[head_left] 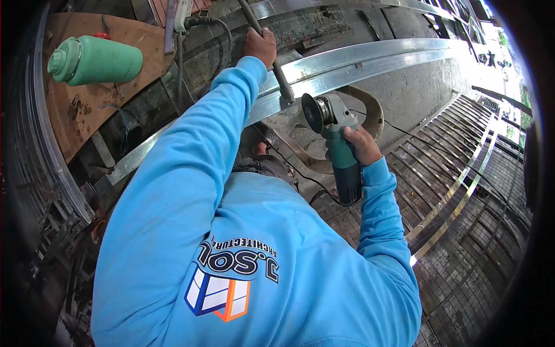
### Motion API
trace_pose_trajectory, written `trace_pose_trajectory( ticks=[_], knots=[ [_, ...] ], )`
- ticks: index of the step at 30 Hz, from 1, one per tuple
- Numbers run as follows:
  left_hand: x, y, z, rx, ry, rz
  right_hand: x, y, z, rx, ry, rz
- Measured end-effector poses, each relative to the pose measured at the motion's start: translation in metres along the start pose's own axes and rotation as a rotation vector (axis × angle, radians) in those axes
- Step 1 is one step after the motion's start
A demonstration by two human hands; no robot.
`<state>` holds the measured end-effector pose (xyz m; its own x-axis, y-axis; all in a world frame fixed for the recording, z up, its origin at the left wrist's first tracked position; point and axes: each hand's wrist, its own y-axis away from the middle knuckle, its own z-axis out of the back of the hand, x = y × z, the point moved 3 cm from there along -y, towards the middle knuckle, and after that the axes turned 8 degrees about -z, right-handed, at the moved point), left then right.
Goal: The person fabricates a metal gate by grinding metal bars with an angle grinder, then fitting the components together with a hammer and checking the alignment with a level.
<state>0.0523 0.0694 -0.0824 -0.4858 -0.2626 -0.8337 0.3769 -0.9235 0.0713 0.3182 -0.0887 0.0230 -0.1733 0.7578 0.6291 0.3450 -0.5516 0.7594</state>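
My right hand (pixel 363 144) is wrapped around the body of a green and grey angle grinder (pixel 342 147). The grinder's dark disc (pixel 313 113) points up and left, apart from the metal beside it. Further forward, my left hand (pixel 259 47) is closed on a dark metal bar (pixel 280 81). The bar's near end rests on or just over a shiny metal beam (pixel 347 72) that crosses in front of me. My left palm and part of the bar are hidden by the fingers.
A green bottle (pixel 107 60) lies on a wooden board (pixel 75 124) at left. Black cables (pixel 226 43) hang near my left forearm, and the grinder's cord (pixel 315 180) trails below. A slatted metal frame (pixel 439 156) lies at right. A curved metal piece (pixel 376 110) sits behind the grinder.
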Motion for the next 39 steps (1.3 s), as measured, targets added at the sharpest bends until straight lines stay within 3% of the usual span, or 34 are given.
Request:
trace_pose_trajectory(
  ticks=[7, 10, 13, 22, 25, 39],
  knots=[
    [0.027, -0.010, -0.024, -0.100, 0.139, -0.032, 0.009, -0.014, -0.003, 0.005, 0.038, -0.083],
    [0.034, -0.012, -0.026, -0.083, 0.230, -0.078, 0.016, -0.016, -0.005, 0.017, 0.024, -0.088],
    [0.025, -0.006, -0.018, 0.027, 0.314, 0.040, 0.024, -0.019, -0.006, 0.014, 0.044, -0.124],
    [0.017, -0.003, -0.010, -0.059, 0.123, -0.052, 0.033, -0.026, -0.012, -0.021, 0.070, -0.165],
    [0.021, -0.005, -0.016, 0.022, 0.252, 0.034, 0.032, -0.028, -0.009, -0.021, 0.095, -0.169],
    [0.021, -0.005, -0.016, 0.021, 0.193, 0.007, 0.034, -0.030, -0.010, -0.047, 0.090, -0.141]
  ],
)
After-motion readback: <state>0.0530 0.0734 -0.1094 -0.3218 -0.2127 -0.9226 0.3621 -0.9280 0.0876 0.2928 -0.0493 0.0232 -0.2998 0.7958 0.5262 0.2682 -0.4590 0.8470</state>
